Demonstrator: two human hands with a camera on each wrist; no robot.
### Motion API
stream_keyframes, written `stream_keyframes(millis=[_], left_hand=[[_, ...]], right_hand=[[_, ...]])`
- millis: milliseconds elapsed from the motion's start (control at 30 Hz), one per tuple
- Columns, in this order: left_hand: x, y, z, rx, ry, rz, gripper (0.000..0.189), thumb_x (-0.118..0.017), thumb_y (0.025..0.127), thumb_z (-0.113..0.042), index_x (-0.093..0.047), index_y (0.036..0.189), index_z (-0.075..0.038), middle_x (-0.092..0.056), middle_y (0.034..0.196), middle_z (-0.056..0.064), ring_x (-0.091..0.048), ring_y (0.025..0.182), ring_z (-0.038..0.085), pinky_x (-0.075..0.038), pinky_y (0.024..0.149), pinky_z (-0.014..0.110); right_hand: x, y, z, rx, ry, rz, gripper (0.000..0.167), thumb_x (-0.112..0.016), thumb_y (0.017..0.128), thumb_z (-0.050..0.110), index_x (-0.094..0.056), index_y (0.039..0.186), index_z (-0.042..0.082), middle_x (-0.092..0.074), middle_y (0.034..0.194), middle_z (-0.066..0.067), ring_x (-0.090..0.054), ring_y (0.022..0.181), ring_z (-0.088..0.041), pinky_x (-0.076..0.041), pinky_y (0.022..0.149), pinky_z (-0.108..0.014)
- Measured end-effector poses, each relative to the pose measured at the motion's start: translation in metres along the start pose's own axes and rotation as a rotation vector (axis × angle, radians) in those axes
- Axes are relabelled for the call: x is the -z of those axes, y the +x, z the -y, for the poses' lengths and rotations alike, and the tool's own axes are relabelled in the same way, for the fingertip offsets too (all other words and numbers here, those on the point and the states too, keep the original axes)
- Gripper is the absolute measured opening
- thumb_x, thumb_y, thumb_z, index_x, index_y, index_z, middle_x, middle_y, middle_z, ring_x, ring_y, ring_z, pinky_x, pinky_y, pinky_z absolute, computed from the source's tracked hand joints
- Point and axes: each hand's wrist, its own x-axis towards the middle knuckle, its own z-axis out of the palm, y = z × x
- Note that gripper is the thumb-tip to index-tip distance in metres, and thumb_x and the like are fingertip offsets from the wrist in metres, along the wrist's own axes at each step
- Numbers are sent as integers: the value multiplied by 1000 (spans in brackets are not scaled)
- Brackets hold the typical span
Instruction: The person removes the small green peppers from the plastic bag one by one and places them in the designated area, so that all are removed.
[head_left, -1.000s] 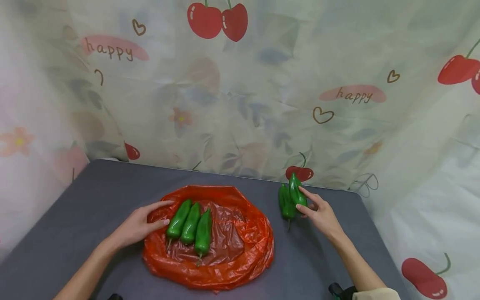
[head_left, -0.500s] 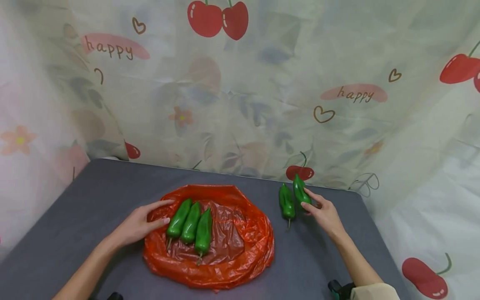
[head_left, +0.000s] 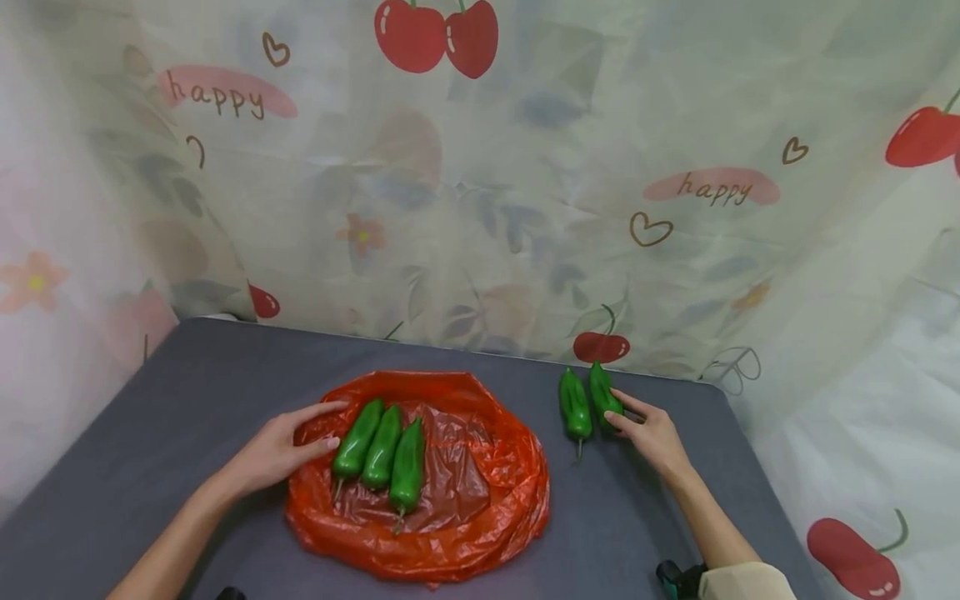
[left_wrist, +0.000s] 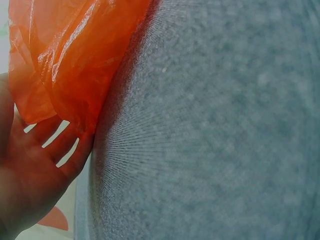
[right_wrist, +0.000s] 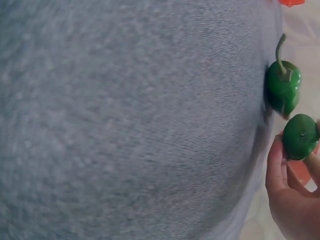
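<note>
In the head view my left hand (head_left: pixel 281 450) lies at the left side of a red plastic bag (head_left: pixel 517 517), its rim rolled down. The left wrist view shows fairly straight fingers against the bag's outer wall (left_wrist: pixel 75 60). Three green peppers (head_left: pixel 382 446) lie side by side inside the bag. At the right, my right hand (head_left: pixel 651 433) pinches another green pepper (head_left: pixel 602 396) between thumb and fingers. It appears end-on in the right wrist view, where a gap seems to separate it from the cloth. Just left of it, one more green pepper (head_left: pixel 575 407) lies on the table, stem toward me.
A dark grey cloth covers the table (head_left: pixel 247 367). Behind it hangs a pale curtain (head_left: pixel 480 217) printed with cherries and flowers, close to the table's far edge. The right-hand pepper pair lies near that far edge.
My right hand has moved the pepper a little rightward, then down toward the table, away from the neighbouring pepper. The left hand, the bag and its peppers have stayed put.
</note>
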Motion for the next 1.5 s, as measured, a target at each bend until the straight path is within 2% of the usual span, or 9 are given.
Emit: stream_keyframes(millis=[133,433,767,933,1100,1200,1300,1400,1500], left_hand=[[0,3,-1,-10,22,-4,55,-67,96,-33,-51,146,-14,-55,137,23,-62,109,25,-52,79,28],[0,1,-2,-4,53,-6,54,-66,97,-33,-51,145,-14,-54,138,22,-59,116,30,-51,84,31],[0,2,-1,16,-3,5,55,-67,97,-32,-51,146,-14,-53,138,24,-63,104,22,-53,76,28],[0,1,0,18,-27,16,56,-66,97,-31,-49,147,-13,-53,138,25,-64,100,21,-54,73,28],[-1,0,1,5,-14,9,55,-66,97,-32,-50,146,-14,-54,137,24,-63,102,20,-53,75,27],[-1,-1,2,2,-7,8,55,-66,97,-32,-50,146,-14,-54,138,23,-63,105,22,-53,76,27],[-1,-1,2,-2,-1,5,54,-66,97,-31,-50,146,-14,-54,138,23,-62,108,25,-53,78,28],[0,-1,1,-2,16,2,54,-66,97,-32,-51,146,-14,-55,138,22,-61,110,26,-52,80,29],[0,0,1,-5,21,7,54,-66,97,-32,-51,146,-14,-55,137,22,-61,109,25,-52,80,28]], right_hand=[[1,0,-5,-9,6,2,63,-66,96,38,-45,151,17,-37,154,-21,-64,114,-30,-48,97,-45],[-5,0,-14,27,-53,-28,59,-70,93,37,-53,144,13,-54,141,-21,-57,122,-34,-49,92,-45],[-10,-3,-16,11,-74,-54,62,-69,93,41,-51,146,14,-55,140,-20,-58,122,-33,-47,94,-48],[-10,-4,-18,23,-53,-45,63,-68,94,43,-50,147,12,-55,140,-20,-58,121,-32,-49,90,-40],[-8,-3,-22,30,52,-51,61,-69,94,39,-50,146,12,-54,141,-17,-58,122,-31,-52,86,-28],[-8,-4,-23,38,84,-65,60,-69,94,40,-52,144,11,-54,141,-15,-60,119,-25,-53,84,-25],[-6,-5,-23,41,88,-105,57,-70,94,38,-54,141,10,-54,142,-13,-63,107,-7,-54,81,-25],[-5,-6,-22,41,95,-160,55,-70,94,35,-56,140,7,-53,142,-15,-62,92,6,-54,77,-24],[-4,-9,-20,51,115,-204,53,-71,94,33,-57,138,6,-54,139,-17,-62,87,6,-54,74,-24]])
